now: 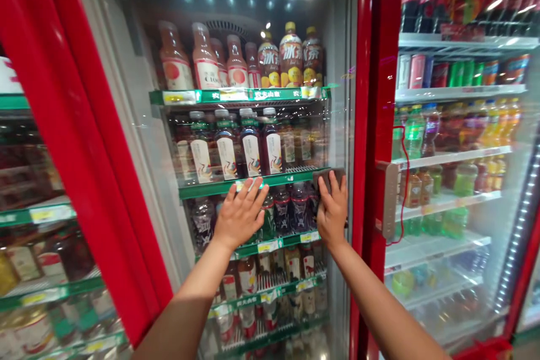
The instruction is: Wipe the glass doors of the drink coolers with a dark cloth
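My left hand [241, 212] is stretched out with fingers spread, palm toward the glass door [337, 124] of a drinks fridge. Behind it runs a green-edged shelf with dark bottles. My right hand [332, 211] lies over a dark plate-like handle [321, 175] near the door's right edge, its fingers extended upward and apart. Part of that handle is hidden by the fingers. Through the glass stand dark bottles with white labels [252, 152] just above my hands. Higher up are peach-coloured bottles [206, 59] and yellow-capped tea bottles [291, 56]. The door looks closed.
A red frame [363, 95] borders the fridge on the right, and a wide red post [88, 140] slants along the left. Farther right, another glass fridge with cans and bottles has a long metallic handle [388, 199] with a red cord [405, 180]. More shelved drinks [37, 259] show at left.
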`<state>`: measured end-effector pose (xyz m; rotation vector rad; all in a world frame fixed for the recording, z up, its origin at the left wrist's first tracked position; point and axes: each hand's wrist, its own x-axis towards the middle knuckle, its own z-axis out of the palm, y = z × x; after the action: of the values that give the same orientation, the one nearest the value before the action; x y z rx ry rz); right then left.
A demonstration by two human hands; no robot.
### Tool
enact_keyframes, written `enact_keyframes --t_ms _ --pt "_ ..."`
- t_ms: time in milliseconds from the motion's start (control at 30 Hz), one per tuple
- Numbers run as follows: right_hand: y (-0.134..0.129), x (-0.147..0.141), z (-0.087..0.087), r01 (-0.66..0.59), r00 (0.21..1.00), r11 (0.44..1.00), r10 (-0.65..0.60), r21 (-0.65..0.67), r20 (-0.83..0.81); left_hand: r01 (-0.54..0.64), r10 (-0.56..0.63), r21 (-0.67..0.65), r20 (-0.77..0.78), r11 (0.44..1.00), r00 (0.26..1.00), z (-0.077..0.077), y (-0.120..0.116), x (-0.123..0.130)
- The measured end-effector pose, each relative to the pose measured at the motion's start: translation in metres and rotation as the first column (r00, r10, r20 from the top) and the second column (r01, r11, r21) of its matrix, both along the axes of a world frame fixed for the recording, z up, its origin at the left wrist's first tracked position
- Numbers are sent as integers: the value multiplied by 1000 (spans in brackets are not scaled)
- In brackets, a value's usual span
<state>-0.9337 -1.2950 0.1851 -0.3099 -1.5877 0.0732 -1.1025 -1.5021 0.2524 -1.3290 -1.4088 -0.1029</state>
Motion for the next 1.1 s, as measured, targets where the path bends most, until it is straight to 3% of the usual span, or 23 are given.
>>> enact_keyframes --t_ms 67,133,233,300,367,433,500,567,633,700,767,833,933,1000,1100 --pt "-18 -5 -1 13 996 1000 -14 14 87 -13 13 -14 8 1000 1000 -1 -1 1" --pt "-26 1 -13 -13 973 995 -10 101 230 -21 22 -22 13 1000 1000 -1 -2 3" --pt "-16 18 -28 -63 949 979 -1 192 317 -41 42 -46 21 998 999 1 -8 8" --pt "-4 21 -20 -45 974 986 6 163 228 -64 66 -88 28 994 997 2 -15 9" --pt "-3 11 0 -7 994 997 -1 78 108 -84 89 -137 31 987 996 0 -25 9" --pt "-18 -7 22 19 998 1000 -19 0 59 -100 107 -161 34 982 994 -4 -37 7" --pt "-44 -23 33 22 995 1000 -20 -12 103 -112 119 -154 39 982 992 -10 -49 3" --pt "-68 -30 28 -16 981 999 7 47 195 -114 120 -145 34 983 992 -16 -63 -3" --pt "-81 -28 11 -96 959 986 55 136 277 -106 109 -148 15 983 994 -19 -80 -9" --pt "-81 -23 -4 -172 952 967 114 187 283 -98 98 -158 -12 983 995 -20 -99 -15" --pt "-76 -22 -7 -198 966 963 161 180 202 -100 96 -165 -31 981 995 -19 -121 -22" --pt "-80 -33 4 -188 981 972 179 138 75 -113 109 -162 -33 980 994 -17 -144 -30" --pt "-113 -65 29 -134 991 989 135 55 -15 -145 146 -138 -9 980 989 -16 -171 -40" --pt "-146 -84 35 -95 993 995 93 25 69 -164 164 -132 -7 978 986 -17 -184 -45" --pt "-181 -92 19 -135 945 983 90 125 315 -183 181 -149 -26 972 983 -21 -200 -51"
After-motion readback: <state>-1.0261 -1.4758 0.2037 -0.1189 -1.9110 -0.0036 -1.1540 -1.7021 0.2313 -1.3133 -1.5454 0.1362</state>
